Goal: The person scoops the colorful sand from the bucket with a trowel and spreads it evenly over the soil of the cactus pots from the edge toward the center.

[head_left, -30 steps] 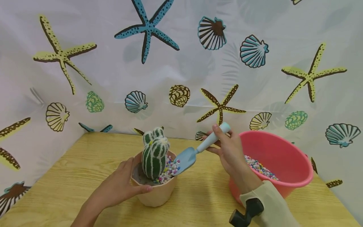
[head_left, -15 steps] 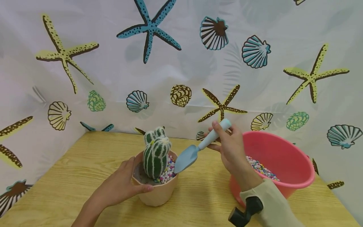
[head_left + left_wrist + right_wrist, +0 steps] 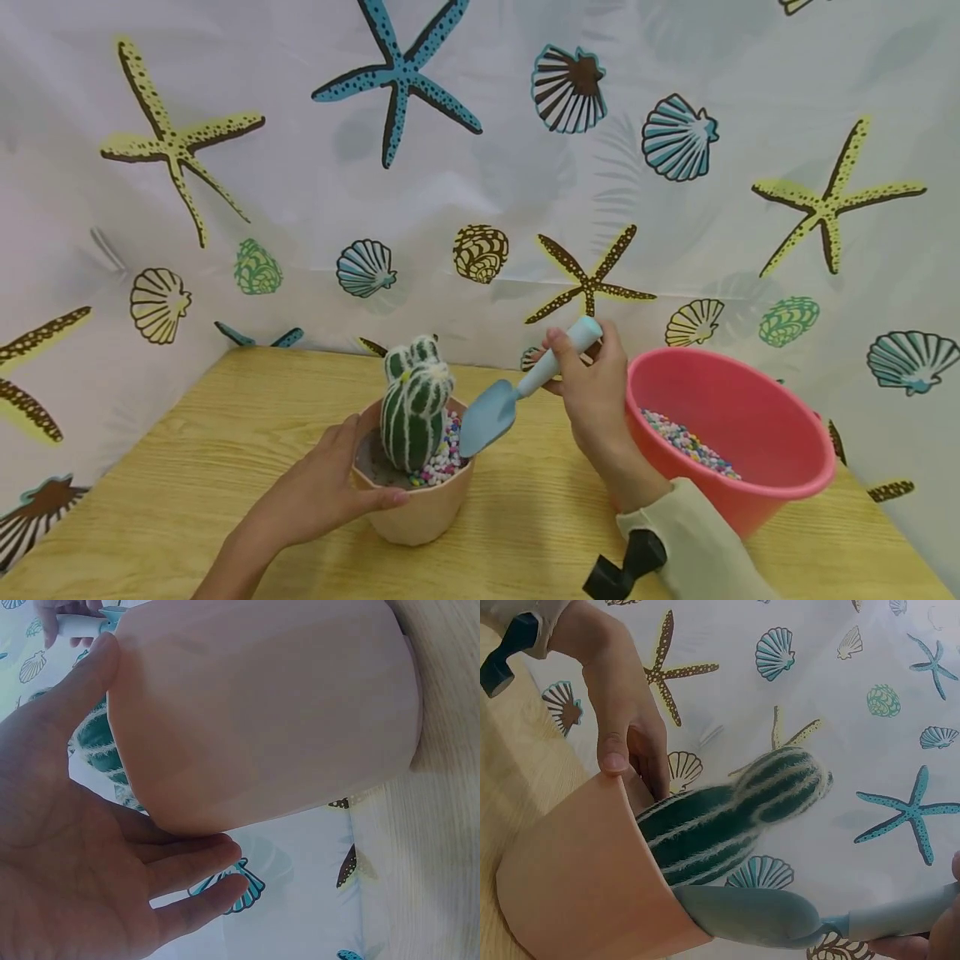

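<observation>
A peach flowerpot [image 3: 420,512] stands on the table with a green, white-striped cactus [image 3: 408,429] in it. Small multicoloured pebbles [image 3: 442,462] cover the right part of the grey fill around the plant. My left hand [image 3: 322,487] grips the pot's left rim, thumb on the near side; in the left wrist view its fingers lie along the pot wall. My right hand [image 3: 600,400] holds a light blue trowel [image 3: 487,417] by its handle. The trowel slants down to the left, its blade tip at the pot's right rim. In the right wrist view the blade [image 3: 750,915] touches or overlaps that rim.
A pink basin [image 3: 750,425] stands to the right, beside my right forearm, with more coloured pebbles [image 3: 690,442] inside. The wooden table [image 3: 202,433] ends at a white sheet [image 3: 465,183] printed with starfish and shells.
My right hand has shifted slightly left, and the trowel's blade has turned a little at the pot's rim. My left hand keeps its grip on the flowerpot.
</observation>
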The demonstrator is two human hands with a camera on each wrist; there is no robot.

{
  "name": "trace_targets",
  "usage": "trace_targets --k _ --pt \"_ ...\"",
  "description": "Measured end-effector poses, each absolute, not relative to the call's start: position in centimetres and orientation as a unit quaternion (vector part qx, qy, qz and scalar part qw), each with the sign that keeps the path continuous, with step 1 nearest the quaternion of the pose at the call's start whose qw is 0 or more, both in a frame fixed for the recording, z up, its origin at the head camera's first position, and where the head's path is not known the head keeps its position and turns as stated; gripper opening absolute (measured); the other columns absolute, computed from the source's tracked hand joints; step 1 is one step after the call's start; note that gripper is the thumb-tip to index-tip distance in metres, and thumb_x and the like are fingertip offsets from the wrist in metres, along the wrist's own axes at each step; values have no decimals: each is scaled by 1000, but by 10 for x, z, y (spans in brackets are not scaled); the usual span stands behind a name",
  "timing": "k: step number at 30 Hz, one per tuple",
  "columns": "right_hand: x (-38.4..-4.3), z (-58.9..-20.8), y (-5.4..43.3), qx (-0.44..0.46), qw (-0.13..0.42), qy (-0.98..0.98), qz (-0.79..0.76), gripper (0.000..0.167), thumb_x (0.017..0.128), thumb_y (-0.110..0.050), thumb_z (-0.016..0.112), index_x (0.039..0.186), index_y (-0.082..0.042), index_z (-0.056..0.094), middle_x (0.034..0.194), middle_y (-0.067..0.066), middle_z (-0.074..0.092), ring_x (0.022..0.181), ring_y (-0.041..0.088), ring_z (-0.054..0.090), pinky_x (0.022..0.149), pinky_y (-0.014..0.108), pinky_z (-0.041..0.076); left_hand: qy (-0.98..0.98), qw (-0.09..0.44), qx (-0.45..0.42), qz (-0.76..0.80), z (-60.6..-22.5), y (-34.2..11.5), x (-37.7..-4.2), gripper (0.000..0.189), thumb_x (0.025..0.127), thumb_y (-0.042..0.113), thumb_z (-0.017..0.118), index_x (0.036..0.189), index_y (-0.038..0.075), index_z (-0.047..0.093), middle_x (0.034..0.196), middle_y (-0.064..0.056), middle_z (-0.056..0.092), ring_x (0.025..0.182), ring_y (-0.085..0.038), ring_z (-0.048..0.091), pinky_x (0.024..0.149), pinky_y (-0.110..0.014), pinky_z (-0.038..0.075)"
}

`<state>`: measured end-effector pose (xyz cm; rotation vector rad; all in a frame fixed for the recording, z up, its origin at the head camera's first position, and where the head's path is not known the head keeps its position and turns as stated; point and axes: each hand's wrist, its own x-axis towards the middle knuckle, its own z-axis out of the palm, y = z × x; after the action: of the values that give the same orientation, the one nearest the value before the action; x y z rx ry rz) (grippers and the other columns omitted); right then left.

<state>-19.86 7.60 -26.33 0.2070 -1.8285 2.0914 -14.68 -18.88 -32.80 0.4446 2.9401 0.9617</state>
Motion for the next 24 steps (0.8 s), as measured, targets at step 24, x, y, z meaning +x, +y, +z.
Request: trace_targets --k 24 --pt "-194 -261 62 119 253 -685 673 27 91 -11 65 110 0 50 98 20 64 78 20 70 65 33 58 938 13 141 316 -329 -190 -147 105 76 62 68 154 16 15 147 -35 26 131 -54 34 94 -66 39"
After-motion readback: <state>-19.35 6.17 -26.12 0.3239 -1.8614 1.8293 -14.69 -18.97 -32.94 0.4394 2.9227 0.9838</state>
